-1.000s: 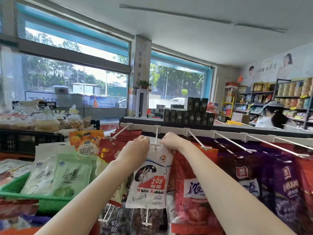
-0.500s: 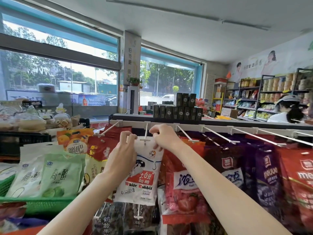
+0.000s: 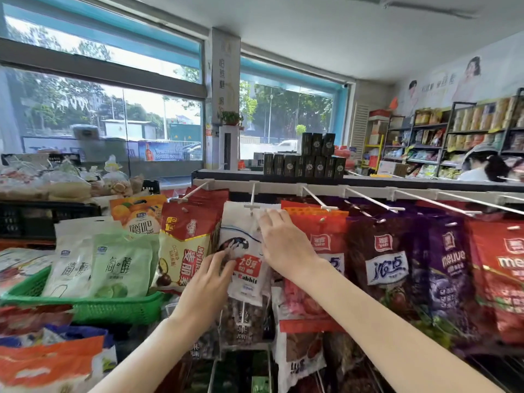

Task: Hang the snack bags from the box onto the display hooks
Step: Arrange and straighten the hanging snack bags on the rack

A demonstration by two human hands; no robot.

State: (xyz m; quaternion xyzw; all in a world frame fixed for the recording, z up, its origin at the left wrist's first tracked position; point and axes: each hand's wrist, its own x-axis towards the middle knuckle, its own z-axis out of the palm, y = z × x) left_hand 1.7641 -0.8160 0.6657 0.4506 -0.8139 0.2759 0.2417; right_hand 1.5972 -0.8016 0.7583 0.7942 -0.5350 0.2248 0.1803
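White snack bag on the hook, both hands flat against it.

The white snack bag (image 3: 244, 252) hangs from a white display hook (image 3: 251, 206) on the rack rail, between a red-and-yellow bag (image 3: 185, 245) and a red bag (image 3: 326, 242). The right hand (image 3: 285, 245) lies over the bag's upper right side, fingers spread, its grip pinching nothing. The left hand (image 3: 208, 282) touches the lower left of the bag, fingers loosely extended. A green basket (image 3: 85, 307) of pale green packets sits to the left.
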